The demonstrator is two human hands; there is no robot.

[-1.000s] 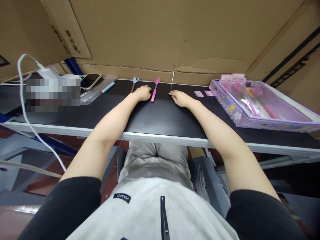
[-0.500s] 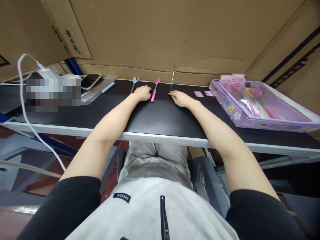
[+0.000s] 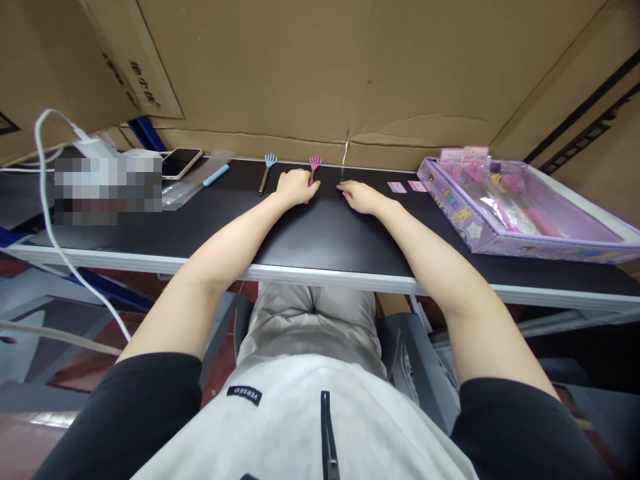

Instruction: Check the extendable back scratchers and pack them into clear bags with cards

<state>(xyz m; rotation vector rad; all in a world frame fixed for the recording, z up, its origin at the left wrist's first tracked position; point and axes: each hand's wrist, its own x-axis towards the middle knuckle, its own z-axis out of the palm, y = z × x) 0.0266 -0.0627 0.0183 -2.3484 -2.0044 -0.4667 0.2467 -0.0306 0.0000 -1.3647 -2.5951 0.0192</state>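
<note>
My left hand (image 3: 296, 188) is over a pink back scratcher (image 3: 315, 163), hiding most of its handle. The thumb stands apart on the right of the handle and the fingers reach across its top; no closed grip shows. Left of that hand lies a back scratcher with a light blue claw (image 3: 271, 161) and a dark, thin stem. My right hand (image 3: 362, 198) rests on the black table with the index finger pointing left and the other fingers curled in. I see nothing in it.
A light blue rod (image 3: 217, 175) lies by a clear plastic bag (image 3: 193, 181) and a phone (image 3: 183, 163) on the left. Two small pink cards (image 3: 397, 188) sit beside a purple display box (image 3: 475, 230) holding bagged pink pieces. A white cable (image 3: 50, 220) hangs over the table edge.
My left hand has moved right, from between the two scratchers onto the pink one, with its thumb now spread. The blue scratcher's stem is uncovered. My right hand stays put.
</note>
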